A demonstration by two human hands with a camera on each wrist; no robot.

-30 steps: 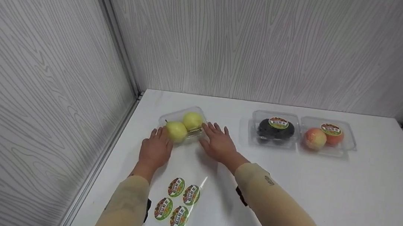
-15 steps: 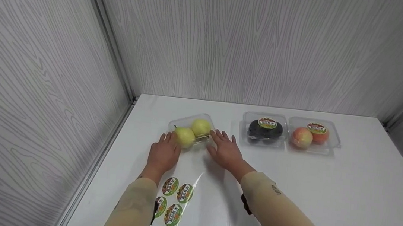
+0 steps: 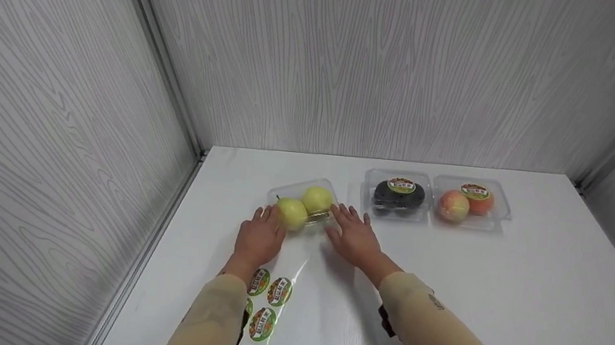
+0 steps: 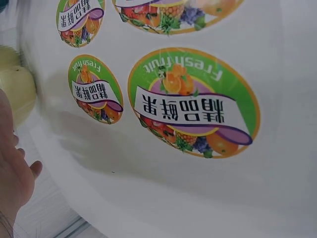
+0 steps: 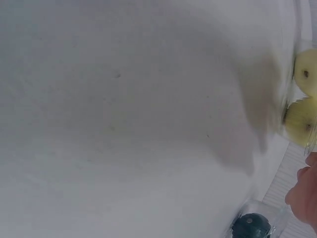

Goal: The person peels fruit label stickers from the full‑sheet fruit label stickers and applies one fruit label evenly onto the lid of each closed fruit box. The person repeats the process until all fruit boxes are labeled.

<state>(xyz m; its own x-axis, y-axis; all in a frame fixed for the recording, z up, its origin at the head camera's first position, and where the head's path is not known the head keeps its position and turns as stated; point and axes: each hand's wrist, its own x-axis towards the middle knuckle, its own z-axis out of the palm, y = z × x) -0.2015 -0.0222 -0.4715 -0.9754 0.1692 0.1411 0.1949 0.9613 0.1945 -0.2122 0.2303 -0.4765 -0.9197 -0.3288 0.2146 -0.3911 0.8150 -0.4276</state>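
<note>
Two yellow-green pears (image 3: 291,214) sit in a clear plastic clamshell box (image 3: 319,218) that stands at a slant on the white table. My left hand (image 3: 260,237) touches the box's near left side with its fingers extended. At the right end, my right hand (image 3: 355,237) has straight fingertips against the box. In the right wrist view the pears (image 5: 306,72) show through the clear wall beside my right hand (image 5: 303,196). A clear sheet of oval fruit stickers (image 3: 279,291) lies near my left forearm, which hides part of it; the stickers (image 4: 194,102) read "Fresh fruit".
Further right stand two more clear boxes with fruit stickers on their lids. One holds dark round fruit (image 3: 399,197), the other reddish peach-like fruit (image 3: 454,206). Wood-grain panels (image 3: 353,63) wall the white table (image 3: 442,301) at the back and sides.
Both hands and the pear box have shifted right, toward the other two boxes. The head view has also moved slightly. My left forearm now covers more of the sticker sheet.
</note>
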